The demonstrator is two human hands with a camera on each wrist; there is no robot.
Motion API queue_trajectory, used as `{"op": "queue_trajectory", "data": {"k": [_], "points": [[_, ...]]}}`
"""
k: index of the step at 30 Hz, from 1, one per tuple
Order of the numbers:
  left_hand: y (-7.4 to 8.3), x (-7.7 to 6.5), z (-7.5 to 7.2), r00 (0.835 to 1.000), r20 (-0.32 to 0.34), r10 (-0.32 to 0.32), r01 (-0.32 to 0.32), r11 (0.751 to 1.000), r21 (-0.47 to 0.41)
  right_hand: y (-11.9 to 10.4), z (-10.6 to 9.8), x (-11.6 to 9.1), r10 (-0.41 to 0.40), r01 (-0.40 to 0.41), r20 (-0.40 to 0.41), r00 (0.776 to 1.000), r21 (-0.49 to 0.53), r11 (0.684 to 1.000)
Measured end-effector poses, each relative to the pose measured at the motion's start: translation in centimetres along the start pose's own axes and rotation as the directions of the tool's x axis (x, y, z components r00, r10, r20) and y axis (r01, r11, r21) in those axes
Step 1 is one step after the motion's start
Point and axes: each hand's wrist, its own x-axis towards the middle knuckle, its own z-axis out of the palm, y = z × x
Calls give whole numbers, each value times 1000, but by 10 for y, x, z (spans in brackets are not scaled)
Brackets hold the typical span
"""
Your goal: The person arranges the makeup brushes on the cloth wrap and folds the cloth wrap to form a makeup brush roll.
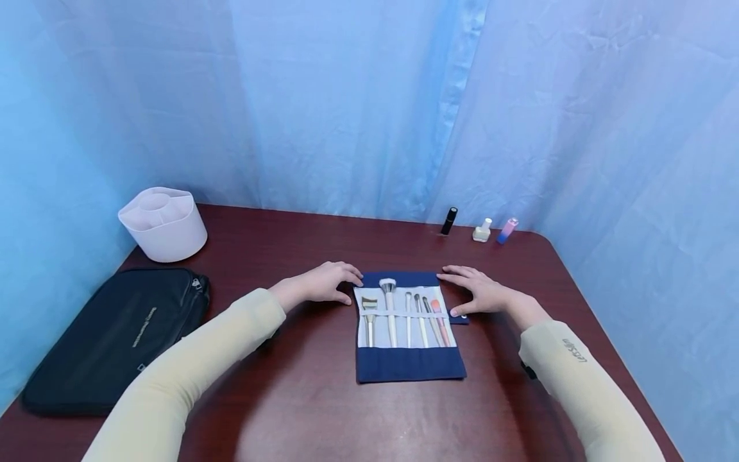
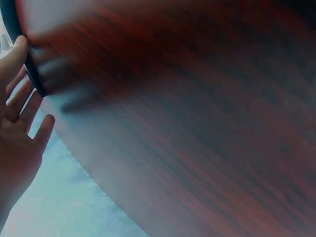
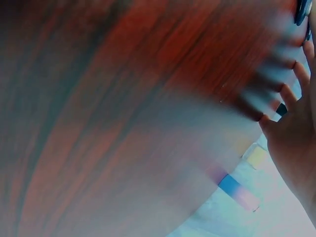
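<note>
A navy brush roll (image 1: 410, 364) lies spread out on the dark red-brown table, its pale lining facing up. Several makeup brushes (image 1: 390, 317) stand side by side under a white strap, among them a broad white-tipped one and a coral one (image 1: 439, 317). My left hand (image 1: 328, 282) touches the roll's upper left edge with its fingers loosely extended; the left wrist view shows these fingers (image 2: 29, 106) by the navy edge. At the upper right edge, my right hand (image 1: 479, 290) rests with spread fingers, its thumb by a small navy tab (image 1: 460, 319).
A black zipped case (image 1: 115, 340) lies at the left, with a white divided organizer (image 1: 167, 234) behind it. Along the back right stand a black tube (image 1: 448, 221), a nail polish bottle (image 1: 482, 231) and a pink-blue tube (image 1: 507, 231). Blue curtains (image 1: 346, 109) enclose the table.
</note>
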Motion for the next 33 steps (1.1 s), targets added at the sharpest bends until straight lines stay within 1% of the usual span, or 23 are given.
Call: {"op": "queue_trajectory", "data": {"k": [5,9,13,15,18,23,27,33], "points": [[4,-7,0,999,13,-31,32,999,-25,-7,-1,-1,0,1,-19,1000,26,1000],[6,-13,-1,999,14,-52,52,998,-20,-21,-6,-2,-13,16,-75,997,38,999],[7,-20,-1,996,15,-85,85,996,-13,-43,-11,-5,-37,35,-144,989,-18,999],[7,-24,-1,995,11,-99,99,995,-9,-52,-14,-8,-42,33,-180,983,-52,998],[9,-31,0,994,-5,-109,109,994,8,-63,-15,-12,-29,15,-222,975,-61,998],[13,-46,0,993,-4,-119,119,992,34,-78,-9,-16,-7,0,-230,973,-29,1000],[17,-57,0,995,-15,-103,103,994,44,-87,1,-17,-10,1,-223,975,-42,999],[24,-71,3,994,-23,-105,107,993,52,-99,19,-17,49,-69,-212,976,-85,994]]}}
